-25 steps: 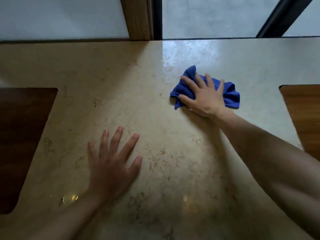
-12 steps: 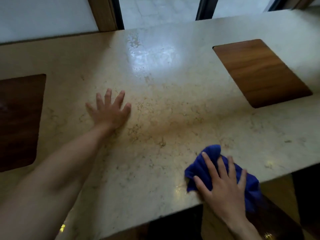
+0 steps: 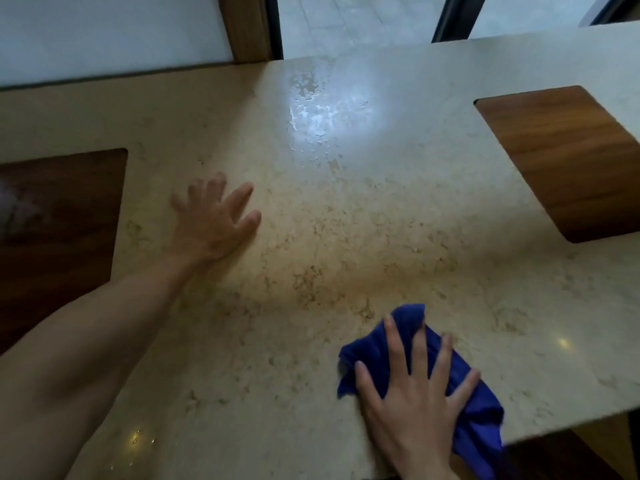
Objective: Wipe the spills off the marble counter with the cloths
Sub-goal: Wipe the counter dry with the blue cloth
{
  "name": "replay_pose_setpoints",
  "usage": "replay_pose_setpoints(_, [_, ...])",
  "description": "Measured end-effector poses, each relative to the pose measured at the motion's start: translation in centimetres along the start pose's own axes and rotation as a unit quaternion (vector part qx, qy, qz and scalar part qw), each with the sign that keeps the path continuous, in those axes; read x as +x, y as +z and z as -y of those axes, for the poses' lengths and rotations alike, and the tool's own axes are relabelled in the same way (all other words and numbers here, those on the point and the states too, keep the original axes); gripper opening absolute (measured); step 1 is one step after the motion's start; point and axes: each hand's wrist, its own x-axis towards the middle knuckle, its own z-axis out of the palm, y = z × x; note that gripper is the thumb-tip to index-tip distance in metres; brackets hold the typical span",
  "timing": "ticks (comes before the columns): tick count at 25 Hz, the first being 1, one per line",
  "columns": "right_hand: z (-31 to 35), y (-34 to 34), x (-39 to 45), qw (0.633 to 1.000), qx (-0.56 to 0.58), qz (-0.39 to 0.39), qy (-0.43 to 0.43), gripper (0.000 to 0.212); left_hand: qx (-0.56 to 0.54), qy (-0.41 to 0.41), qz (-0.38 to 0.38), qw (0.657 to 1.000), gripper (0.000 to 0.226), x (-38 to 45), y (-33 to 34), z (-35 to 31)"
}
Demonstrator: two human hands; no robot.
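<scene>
A crumpled blue cloth [image 3: 374, 351] lies on the beige marble counter [image 3: 381, 237] near its front edge, partly hanging over it. My right hand [image 3: 412, 400] presses flat on the cloth with fingers spread and straight. My left hand [image 3: 214, 223] rests palm down on the bare marble at the left, fingers spread, holding nothing. A wet patch of droplets [image 3: 322, 112] glistens near the counter's back edge, far from the cloth. A few small drops [image 3: 136, 436] shine near the front left edge.
A dark wooden inset panel [image 3: 59, 237] sits in the counter at the left and a lighter wooden one [image 3: 568, 161] at the right. A wooden post [image 3: 247, 26] and glass panes stand behind the back edge. The counter's front edge runs close under my right hand.
My right hand has dragged the blue cloth from the counter's middle back toward the front edge. Since half a second ago it has shifted slightly; my left hand stays planted.
</scene>
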Motion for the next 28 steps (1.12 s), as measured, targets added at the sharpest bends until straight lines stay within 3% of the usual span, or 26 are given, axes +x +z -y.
replay_pose_setpoints(7, [8.3, -4.1, 22.5, 0.996, -0.017, -0.076, -0.046, 0.079, -0.014, -0.012, 0.006, 1.000, 0.072, -0.4, 0.3, 1.3])
replay_pose_setpoints(13, [17.0, -8.2, 44.0, 0.997, -0.009, -0.055, -0.062, 0.079, -0.028, 0.006, -0.002, 1.000, 0.071, -0.2, 0.5, 1.3])
replay_pose_setpoints(17, [22.7, -10.4, 53.9, 0.997, -0.005, -0.037, -0.069, 0.079, -0.039, 0.018, -0.030, 0.999, 0.072, 0.0, 0.8, 1.3])
replay_pose_setpoints(22, [26.1, -10.7, 57.3, 0.995, -0.023, -0.027, -0.095, 0.077, -0.029, 0.018, -0.022, 0.999, 0.075, 0.2, 1.2, 1.8])
replay_pose_setpoints(28, [24.7, -9.9, 51.8, 0.961, -0.075, 0.005, -0.265, 0.072, -0.015, 0.011, 0.012, 1.000, 0.072, 0.2, 0.9, 1.9])
